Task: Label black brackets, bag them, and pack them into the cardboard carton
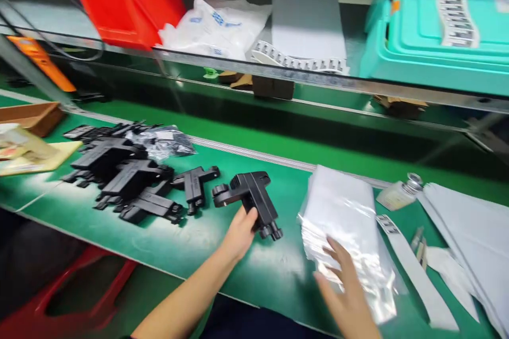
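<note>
My left hand (239,234) is closed around a black plastic clamp-like part (255,196) with a round knob on one side and small feet at its lower end. It is held above the green table. My right hand (345,288) has its fingers apart over the near part of a stack of clear plastic bags (344,211); whether the fingertips touch the bags I cannot tell. More black parts of the same kind lie in a pile (131,174) to the left, and a single black part (194,185) sits between that pile and my left hand.
Right of the bags are a strip of labels (417,272), a small bottle (400,193) with a metal top, and white sheets (473,243). A metal-edged shelf above carries a red bin (135,7), a white bag (217,28) and a teal crate (429,71). A brown tray (34,119) stands far left.
</note>
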### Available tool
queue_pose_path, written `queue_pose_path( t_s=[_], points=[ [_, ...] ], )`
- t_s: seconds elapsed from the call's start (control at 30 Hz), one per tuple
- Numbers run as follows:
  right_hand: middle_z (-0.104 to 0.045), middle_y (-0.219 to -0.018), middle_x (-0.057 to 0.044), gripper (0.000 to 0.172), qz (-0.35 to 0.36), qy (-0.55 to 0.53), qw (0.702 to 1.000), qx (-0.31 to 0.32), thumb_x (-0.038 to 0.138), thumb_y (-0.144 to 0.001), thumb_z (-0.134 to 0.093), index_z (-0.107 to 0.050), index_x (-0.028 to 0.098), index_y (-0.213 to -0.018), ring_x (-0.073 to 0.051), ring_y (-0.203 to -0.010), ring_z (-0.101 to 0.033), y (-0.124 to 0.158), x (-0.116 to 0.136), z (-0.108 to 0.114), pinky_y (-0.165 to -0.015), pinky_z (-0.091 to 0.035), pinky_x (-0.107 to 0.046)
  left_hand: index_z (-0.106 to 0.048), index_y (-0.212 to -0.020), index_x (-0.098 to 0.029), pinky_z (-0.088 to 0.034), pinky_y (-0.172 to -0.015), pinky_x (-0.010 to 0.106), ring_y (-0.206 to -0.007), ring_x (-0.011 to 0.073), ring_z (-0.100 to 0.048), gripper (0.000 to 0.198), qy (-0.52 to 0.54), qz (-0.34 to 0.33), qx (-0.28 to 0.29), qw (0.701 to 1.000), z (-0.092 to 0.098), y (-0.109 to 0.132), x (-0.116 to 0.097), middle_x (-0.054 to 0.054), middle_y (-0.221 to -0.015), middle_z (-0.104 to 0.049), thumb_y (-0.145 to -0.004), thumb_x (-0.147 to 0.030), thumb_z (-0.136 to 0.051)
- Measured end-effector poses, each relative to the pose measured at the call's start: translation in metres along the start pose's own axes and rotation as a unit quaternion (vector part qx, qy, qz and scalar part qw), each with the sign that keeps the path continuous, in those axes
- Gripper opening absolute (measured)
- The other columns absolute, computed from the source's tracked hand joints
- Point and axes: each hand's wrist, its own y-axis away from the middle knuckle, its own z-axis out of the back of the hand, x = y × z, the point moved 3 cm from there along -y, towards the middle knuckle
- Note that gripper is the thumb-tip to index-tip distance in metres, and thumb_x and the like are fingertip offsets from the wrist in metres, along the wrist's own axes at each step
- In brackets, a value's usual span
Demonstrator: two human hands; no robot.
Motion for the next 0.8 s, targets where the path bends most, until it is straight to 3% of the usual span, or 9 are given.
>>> queue_pose_path(
  t_s=[0.1, 0.2, 0.33, 0.37, 0.43, 0.53, 0.63, 0.73, 0.8],
  points=[
    [-0.044, -0.149, -0.016, 0.058, 0.104, 0.066, 0.992, 0.009, 0.020, -0.091, -0.058, -0.040, 0.027, -0.146, -0.037, -0.137, -0.043, -0.002, 0.015, -0.024, -0.102, -0.049, -0.058, -0.066, -0.120, -0.019, -0.054, -0.089, 0.040, -0.103, 0.0292, -0.067, 0.067, 0.123, 0.101, 0.102, 0.982, -0.054, 0.032, 0.016, 0.012, -0.113, -0.072, -0.072, -0.066, -0.071],
    [-0.046, -0.147, -0.019, 0.050, 0.132, 0.068, 0.989, 0.001, 0.014, -0.089, -0.057, -0.051, 0.023, -0.138, -0.034, -0.129, -0.054, -0.007, 0.016, -0.036, -0.095, -0.056, -0.049, -0.062, -0.128, -0.021, -0.046, -0.103, 0.039, -0.120, 0.0295, -0.059, 0.061, 0.120, 0.124, 0.166, 0.971, -0.074, 0.048, 0.024, 0.011, -0.126, -0.067, -0.080, -0.059, -0.068],
    [-0.061, -0.134, -0.012, 0.033, -0.070, -0.140, 0.984, -0.091, 0.022, -0.086, -0.064, -0.063, 0.025, -0.118, -0.029, -0.119, -0.063, -0.005, -0.008, -0.010, -0.090, -0.060, -0.042, -0.051, -0.141, -0.022, -0.053, -0.092, 0.040, -0.108, 0.0268, -0.066, 0.063, -0.006, 0.005, 0.321, 0.947, -0.059, 0.047, 0.019, 0.012, -0.116, -0.071, -0.091, -0.060, -0.049],
    [-0.066, -0.125, -0.010, 0.032, -0.154, -0.228, 0.954, -0.123, 0.027, -0.084, -0.066, -0.063, 0.025, -0.116, -0.028, -0.110, -0.068, -0.002, -0.018, -0.001, -0.083, -0.063, -0.040, -0.053, -0.139, -0.023, -0.054, -0.087, 0.039, -0.099, 0.0248, -0.069, 0.055, -0.067, -0.047, 0.341, 0.937, -0.051, 0.044, 0.014, 0.010, -0.106, -0.073, -0.095, -0.055, -0.047],
    [-0.072, -0.107, -0.006, 0.032, -0.310, -0.405, 0.846, -0.155, 0.034, -0.083, -0.068, -0.061, 0.025, -0.113, -0.024, -0.089, -0.075, 0.003, -0.037, 0.011, -0.064, -0.065, -0.033, -0.062, -0.129, -0.024, -0.055, -0.083, 0.036, -0.089, 0.0210, -0.070, 0.037, -0.210, -0.185, 0.305, 0.910, -0.032, 0.032, 0.000, 0.007, -0.095, -0.074, -0.098, -0.038, -0.047],
    [-0.075, -0.087, -0.003, 0.023, -0.471, -0.574, 0.662, -0.102, 0.034, -0.087, -0.063, -0.060, 0.021, -0.106, -0.019, -0.064, -0.075, 0.009, -0.052, 0.010, -0.044, -0.059, -0.024, -0.064, -0.123, -0.025, -0.049, -0.100, 0.042, -0.114, 0.0243, -0.064, 0.032, -0.356, -0.376, 0.258, 0.816, -0.021, 0.016, -0.021, 0.009, -0.117, -0.070, -0.093, -0.024, -0.055],
    [-0.072, -0.067, -0.004, 0.024, -0.567, -0.604, 0.559, 0.005, 0.032, -0.098, -0.046, -0.062, 0.015, -0.097, -0.015, -0.045, -0.068, 0.017, -0.051, -0.003, -0.038, -0.053, -0.021, -0.063, -0.123, -0.027, -0.031, -0.114, 0.053, -0.133, 0.0293, -0.050, 0.035, -0.386, -0.402, 0.383, 0.737, -0.031, 0.007, -0.021, 0.010, -0.132, -0.064, -0.089, -0.028, -0.060],
    [-0.068, -0.057, -0.006, 0.054, -0.566, -0.590, 0.562, 0.128, 0.052, -0.101, -0.027, -0.063, 0.012, -0.099, -0.016, -0.043, -0.066, 0.025, -0.042, -0.014, -0.039, -0.052, -0.023, -0.068, -0.111, -0.026, -0.033, -0.113, 0.050, -0.122, 0.0311, -0.060, 0.039, -0.334, -0.310, 0.441, 0.773, -0.036, 0.005, -0.012, 0.011, -0.120, -0.071, -0.079, -0.046, -0.070],
    [-0.068, -0.057, -0.005, 0.064, -0.510, -0.552, 0.643, 0.145, 0.068, -0.095, -0.031, -0.063, 0.014, -0.102, -0.017, -0.044, -0.065, 0.026, -0.040, -0.013, -0.041, -0.051, -0.024, -0.067, -0.106, -0.023, -0.043, -0.104, 0.047, -0.104, 0.0312, -0.067, 0.056, -0.290, -0.234, 0.379, 0.847, -0.031, 0.006, -0.005, 0.011, -0.106, -0.073, -0.066, -0.061, -0.076]
  ],
)
